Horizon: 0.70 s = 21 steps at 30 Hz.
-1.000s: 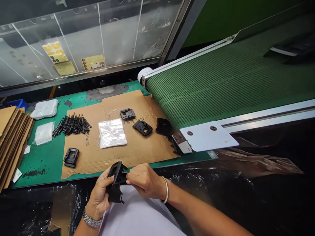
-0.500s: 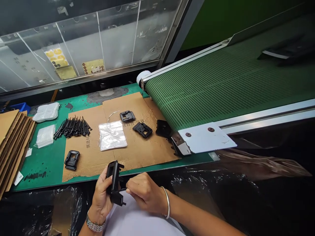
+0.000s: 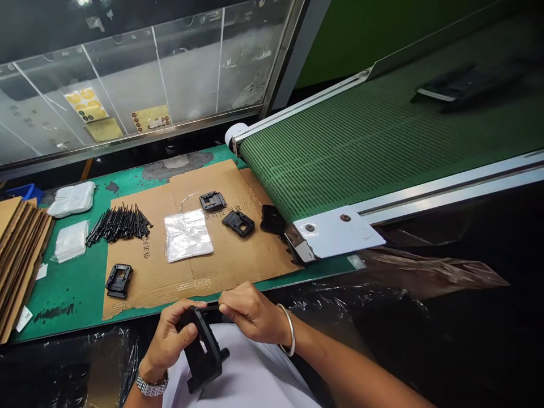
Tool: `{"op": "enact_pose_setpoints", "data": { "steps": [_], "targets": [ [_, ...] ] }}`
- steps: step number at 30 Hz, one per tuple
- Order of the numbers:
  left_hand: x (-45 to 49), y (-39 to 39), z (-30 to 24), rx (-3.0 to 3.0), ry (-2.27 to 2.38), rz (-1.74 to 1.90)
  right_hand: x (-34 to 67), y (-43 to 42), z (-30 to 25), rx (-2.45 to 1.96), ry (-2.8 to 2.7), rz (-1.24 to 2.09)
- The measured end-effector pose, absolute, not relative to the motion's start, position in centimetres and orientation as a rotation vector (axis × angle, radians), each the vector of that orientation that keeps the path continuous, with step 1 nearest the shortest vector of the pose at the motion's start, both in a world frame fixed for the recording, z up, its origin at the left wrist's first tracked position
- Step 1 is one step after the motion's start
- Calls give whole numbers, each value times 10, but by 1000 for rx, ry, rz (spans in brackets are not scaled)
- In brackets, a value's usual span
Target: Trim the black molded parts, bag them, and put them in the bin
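Observation:
My left hand [image 3: 168,340] is closed round a black plastic bracket [image 3: 203,351], held low above my lap with its flat side tilted up. My right hand [image 3: 250,311] is pinched at the bracket's top edge, thumb and fingers pressed together on something thin that I cannot make out. On the cardboard sheet [image 3: 238,255] beyond lie more black brackets: one at the left [image 3: 118,280], two in the middle [image 3: 212,200] [image 3: 238,222], and one by the conveyor end [image 3: 272,220]. A clear plastic bag [image 3: 187,242] lies flat among them.
A green conveyor belt [image 3: 361,147] runs off to the right with a dark part [image 3: 459,88] on it. A heap of black pins [image 3: 117,224], white bag packs [image 3: 70,241] and stacked cardboard [image 3: 19,255] sit on the green table. Black plastic sheeting [image 3: 382,317] surrounds my lap.
My left hand has turned the bracket from upright to tilted flat and lowered it toward my lap. My right hand stays pinched at its upper edge.

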<state>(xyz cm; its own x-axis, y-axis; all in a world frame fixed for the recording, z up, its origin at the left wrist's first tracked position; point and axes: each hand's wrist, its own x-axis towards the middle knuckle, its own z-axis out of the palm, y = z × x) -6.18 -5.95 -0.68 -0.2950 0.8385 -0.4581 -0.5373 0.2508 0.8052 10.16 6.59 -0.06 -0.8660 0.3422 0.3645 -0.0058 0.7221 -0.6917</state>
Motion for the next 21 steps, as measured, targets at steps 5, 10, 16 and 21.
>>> {"op": "enact_pose_setpoints", "data": {
  "steps": [5, 10, 16, 21],
  "targets": [
    [-68, -63, -6, 346, 1267, 1415, 100, 60, 8, -169, -2442, 1003],
    [-67, -65, -11, 575, 1306, 1428, 97, 58, 5, -111, -2419, 968],
    [-71, -67, -19, 340, 1264, 1393, 105, 51, 7, 100, -2447, 977],
    [-79, -62, -17, 617, 1354, 1349, 107, 46, 5, 66, -2363, 1129]
  ]
}}
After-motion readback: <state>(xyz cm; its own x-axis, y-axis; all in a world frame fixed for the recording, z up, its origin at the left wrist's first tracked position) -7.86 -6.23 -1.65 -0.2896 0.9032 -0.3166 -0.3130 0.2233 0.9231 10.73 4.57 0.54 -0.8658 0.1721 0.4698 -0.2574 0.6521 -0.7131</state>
